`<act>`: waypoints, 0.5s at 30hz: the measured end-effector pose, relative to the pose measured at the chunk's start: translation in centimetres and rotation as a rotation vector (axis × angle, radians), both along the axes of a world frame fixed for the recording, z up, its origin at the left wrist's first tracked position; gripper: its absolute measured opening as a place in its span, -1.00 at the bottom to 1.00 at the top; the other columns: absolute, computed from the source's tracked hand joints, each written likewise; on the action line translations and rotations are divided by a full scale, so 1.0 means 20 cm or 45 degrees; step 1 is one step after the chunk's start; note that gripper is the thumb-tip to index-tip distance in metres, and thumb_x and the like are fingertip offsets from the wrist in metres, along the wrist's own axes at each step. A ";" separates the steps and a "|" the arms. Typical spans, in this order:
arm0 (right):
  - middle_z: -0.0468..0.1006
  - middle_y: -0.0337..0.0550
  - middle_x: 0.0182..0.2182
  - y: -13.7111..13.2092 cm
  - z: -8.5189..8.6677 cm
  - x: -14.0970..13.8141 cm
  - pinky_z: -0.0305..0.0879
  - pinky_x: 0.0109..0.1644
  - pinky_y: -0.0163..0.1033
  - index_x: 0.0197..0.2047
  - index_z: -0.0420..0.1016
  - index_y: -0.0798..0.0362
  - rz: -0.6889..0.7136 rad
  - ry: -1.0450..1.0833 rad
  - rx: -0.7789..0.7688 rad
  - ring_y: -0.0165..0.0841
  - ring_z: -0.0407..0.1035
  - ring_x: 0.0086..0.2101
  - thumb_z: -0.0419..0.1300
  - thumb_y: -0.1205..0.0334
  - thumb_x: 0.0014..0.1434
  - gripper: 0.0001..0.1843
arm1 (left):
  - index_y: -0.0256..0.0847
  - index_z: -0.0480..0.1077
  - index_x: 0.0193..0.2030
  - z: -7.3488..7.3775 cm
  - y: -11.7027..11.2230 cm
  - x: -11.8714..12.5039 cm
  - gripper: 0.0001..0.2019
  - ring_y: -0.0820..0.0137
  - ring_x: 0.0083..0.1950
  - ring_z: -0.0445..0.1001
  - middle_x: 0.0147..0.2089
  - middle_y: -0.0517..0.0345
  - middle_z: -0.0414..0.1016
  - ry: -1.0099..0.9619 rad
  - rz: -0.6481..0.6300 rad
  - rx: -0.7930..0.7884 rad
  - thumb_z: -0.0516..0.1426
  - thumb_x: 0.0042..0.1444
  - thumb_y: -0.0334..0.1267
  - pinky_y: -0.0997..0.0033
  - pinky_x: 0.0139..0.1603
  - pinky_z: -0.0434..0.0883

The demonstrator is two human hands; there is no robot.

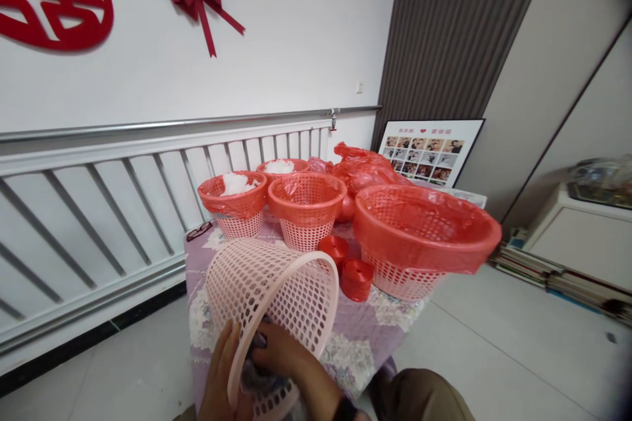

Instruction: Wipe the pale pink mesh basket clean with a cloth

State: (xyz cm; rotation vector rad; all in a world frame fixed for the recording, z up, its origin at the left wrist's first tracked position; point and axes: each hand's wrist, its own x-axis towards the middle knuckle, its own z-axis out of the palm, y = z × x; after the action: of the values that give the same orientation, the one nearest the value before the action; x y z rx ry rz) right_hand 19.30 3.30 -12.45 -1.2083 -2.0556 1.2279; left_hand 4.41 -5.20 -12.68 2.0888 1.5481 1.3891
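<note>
A pale pink mesh plastic basket (241, 270) lies tilted on its side at the table's near edge, its mouth toward me. My left hand (224, 362) grips its rim from the left, fingers on the outside wall. Reaching into the mouth, my right hand (276, 348) is closed on a dark, crumpled cloth (261, 378) against the inner wall. The right fingers are partly hidden. Just beyond the basket sit two rolls of red plastic bags, a near roll (357, 279) and a farther roll (334, 251).
A large basket (405, 279) lined with red plastic stands at right. Smaller lined baskets (309, 233) stand behind, two holding white stuff (239, 184). Red bags (368, 168) are heaped at the back. Glasses (199, 231) lie by the radiator (148, 204). A flowered cloth (348, 358) covers the table.
</note>
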 end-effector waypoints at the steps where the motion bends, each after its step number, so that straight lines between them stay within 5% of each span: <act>1: 0.67 -0.17 -0.04 -0.05 -0.02 0.05 0.42 0.07 -0.14 0.10 0.57 -0.10 -0.008 -0.006 -0.015 -0.19 0.55 -0.05 0.28 0.31 0.05 -0.50 | -0.04 -0.16 0.51 0.00 -0.01 0.00 -0.36 0.12 0.53 0.05 0.48 -0.11 0.03 -0.010 0.016 -0.008 -0.15 0.29 -0.36 -0.05 0.49 0.13; 7: 0.67 -0.18 0.01 -0.19 0.03 0.32 0.39 0.09 -0.13 0.09 0.60 -0.15 0.047 -0.102 -0.001 -0.10 0.53 0.00 0.29 0.30 -0.15 -0.36 | -0.08 -0.11 0.49 0.04 -0.05 0.00 -0.41 0.10 0.55 0.01 0.49 -0.10 0.07 -0.055 0.074 -0.084 -0.17 0.33 -0.29 -0.13 0.51 0.04; 11: 0.52 -0.04 0.20 -0.04 0.21 0.32 0.32 0.22 -0.10 0.37 0.27 -0.03 -0.076 -0.044 0.194 -0.13 0.45 0.12 0.28 0.30 -0.06 -0.12 | -0.08 -0.12 0.49 0.07 -0.07 0.01 -0.43 0.11 0.56 -0.04 0.50 -0.13 0.03 -0.065 0.082 -0.139 -0.19 0.34 -0.27 -0.16 0.53 -0.02; 15: 0.42 -0.03 0.27 0.21 0.36 0.13 0.13 0.37 0.01 0.35 0.28 -0.02 -0.225 0.025 0.456 -0.12 0.28 0.26 0.26 0.25 0.16 -0.32 | -0.11 -0.11 0.49 0.06 -0.06 0.01 -0.41 0.12 0.56 -0.04 0.51 -0.11 0.04 -0.107 0.099 -0.176 -0.19 0.32 -0.30 -0.13 0.54 -0.05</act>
State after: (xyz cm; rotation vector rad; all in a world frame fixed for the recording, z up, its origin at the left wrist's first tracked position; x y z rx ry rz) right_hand 21.88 7.42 -5.19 -1.1685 -1.9965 0.7484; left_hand 4.68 -6.44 -11.53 1.8850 1.6569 1.3354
